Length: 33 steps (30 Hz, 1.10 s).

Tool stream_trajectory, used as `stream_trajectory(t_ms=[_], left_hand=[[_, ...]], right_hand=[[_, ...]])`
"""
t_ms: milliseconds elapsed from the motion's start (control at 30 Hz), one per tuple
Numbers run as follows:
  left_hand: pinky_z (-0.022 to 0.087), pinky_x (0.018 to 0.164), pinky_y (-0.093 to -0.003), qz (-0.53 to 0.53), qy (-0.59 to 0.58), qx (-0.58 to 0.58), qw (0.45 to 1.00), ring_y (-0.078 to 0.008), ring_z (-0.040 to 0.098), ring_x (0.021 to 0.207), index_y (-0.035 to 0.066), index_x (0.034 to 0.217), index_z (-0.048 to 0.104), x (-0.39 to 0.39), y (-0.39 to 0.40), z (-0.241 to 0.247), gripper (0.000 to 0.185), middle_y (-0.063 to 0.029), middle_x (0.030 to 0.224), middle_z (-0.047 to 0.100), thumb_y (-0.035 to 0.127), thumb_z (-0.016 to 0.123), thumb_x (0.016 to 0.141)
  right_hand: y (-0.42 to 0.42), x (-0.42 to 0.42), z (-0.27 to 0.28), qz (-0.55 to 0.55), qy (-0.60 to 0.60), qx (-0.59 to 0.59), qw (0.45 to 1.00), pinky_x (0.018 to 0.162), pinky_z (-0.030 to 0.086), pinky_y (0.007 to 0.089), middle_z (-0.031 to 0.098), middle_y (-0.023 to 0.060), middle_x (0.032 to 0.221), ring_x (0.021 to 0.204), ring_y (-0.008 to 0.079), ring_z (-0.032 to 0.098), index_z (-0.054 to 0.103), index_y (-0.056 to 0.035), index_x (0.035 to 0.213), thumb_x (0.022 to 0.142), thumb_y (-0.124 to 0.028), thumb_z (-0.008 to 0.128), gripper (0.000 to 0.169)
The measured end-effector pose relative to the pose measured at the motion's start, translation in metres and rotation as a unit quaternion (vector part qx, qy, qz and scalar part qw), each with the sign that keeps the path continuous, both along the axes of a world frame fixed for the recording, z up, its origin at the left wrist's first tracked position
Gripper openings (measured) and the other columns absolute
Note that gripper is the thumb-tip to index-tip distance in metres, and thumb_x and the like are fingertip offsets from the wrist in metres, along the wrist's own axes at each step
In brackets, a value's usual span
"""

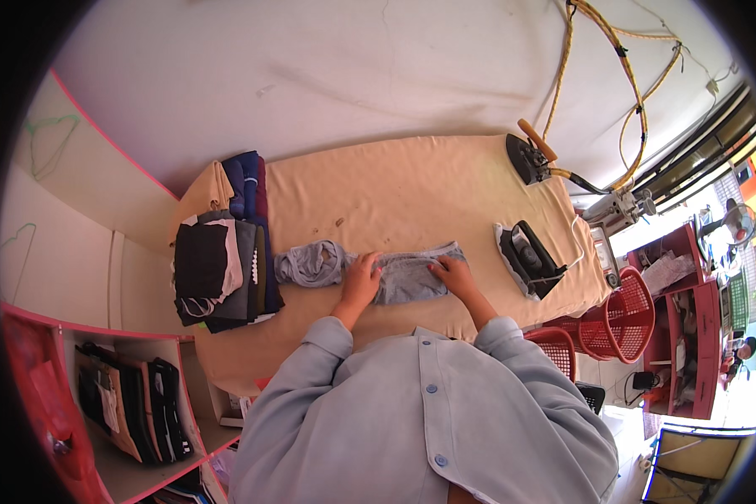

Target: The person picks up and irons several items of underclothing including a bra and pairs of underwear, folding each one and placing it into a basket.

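Observation:
A small grey garment [409, 280] lies flattened on the tan cloth of the ironing table [378, 189]. My left hand [363, 277] rests on its left end, and my right hand [455, 277] is on its right part, near the upper edge. Whether the fingers pinch the fabric cannot be made out. Directly left of my left hand lies a bunched grey cloth [312, 263]. Further left is a stack of folded clothes [227, 271], mostly dark. An electric iron [529, 258] stands to the right of my right hand.
A second iron [529, 157] with a wooden handle sits at the back right, its yellow hose [636, 94] rising along the wall. Red plastic baskets [624, 321] stand beyond the right edge. A pink-edged shelf [132, 403] holds folded clothes at lower left. A person [743, 349] is far right.

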<state>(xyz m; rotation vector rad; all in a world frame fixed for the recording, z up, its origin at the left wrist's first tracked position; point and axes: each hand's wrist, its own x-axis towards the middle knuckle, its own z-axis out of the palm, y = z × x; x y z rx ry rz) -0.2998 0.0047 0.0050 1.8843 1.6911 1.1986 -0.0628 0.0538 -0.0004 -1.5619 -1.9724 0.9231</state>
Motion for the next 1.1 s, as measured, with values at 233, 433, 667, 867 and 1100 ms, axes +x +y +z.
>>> stream_trajectory(t_ms=[233,433,667,867,1100], left_hand=[[0.031,0.097,-0.0421,-0.229,0.182,-0.024,0.956,-0.0264,0.039,0.119,0.011,0.115,0.054,0.034,-0.007,-0.032,0.038,-0.0104,0.124,0.046,0.009,0.059,0.077],[0.023,0.102,-0.0473,-0.290,0.207,-0.053,0.933,-0.0269,0.026,0.131,0.013,0.123,0.050,0.037,-0.011,-0.041,0.045,-0.0098,0.138,0.034,0.019,0.058,0.080],[0.027,0.102,-0.0449,-0.332,0.160,-0.043,0.928,-0.0297,0.030,0.128,0.013,0.118,0.052,0.040,-0.026,-0.038,0.045,-0.0110,0.135,0.037,0.017,0.064,0.074],[0.033,0.099,-0.0378,-0.245,0.097,-0.054,0.963,-0.0296,0.036,0.123,0.010,0.111,0.055,0.022,-0.039,-0.022,0.041,-0.0119,0.127,0.042,0.015,0.066,0.072],[0.036,0.090,-0.0380,-0.221,0.141,-0.057,0.963,-0.0274,0.045,0.104,0.008,0.103,0.058,-0.002,-0.063,-0.007,0.035,-0.0096,0.107,0.048,0.021,0.068,0.072]], right_hand=[[0.009,0.004,-0.022,0.018,-0.054,0.042,0.998,0.062,0.045,0.0383,0.062,0.0162,0.072,0.068,0.0319,0.059,0.064,-0.0044,0.086,0.077,-0.033,0.064,0.030],[0.010,0.061,-0.012,0.047,-0.070,-0.004,0.996,0.059,0.044,0.0375,0.060,0.0129,0.066,0.064,0.0293,0.058,0.061,-0.0032,0.076,0.074,-0.025,0.069,0.023],[0.007,0.066,0.014,-0.002,-0.155,0.226,0.962,0.074,0.044,0.0360,0.061,0.0081,0.086,0.085,0.0262,0.057,0.062,-0.0097,0.085,0.070,-0.018,0.069,0.018],[-0.008,0.015,-0.017,0.032,-0.200,0.157,0.967,0.097,0.029,0.0483,0.047,0.0095,0.124,0.118,0.0291,0.040,0.051,-0.0150,0.118,0.079,-0.031,0.061,0.044],[0.007,0.031,-0.042,0.036,-0.180,0.169,0.968,0.102,0.016,0.0579,0.032,0.0083,0.140,0.132,0.0301,0.022,0.043,-0.0184,0.129,0.081,-0.032,0.057,0.051]])
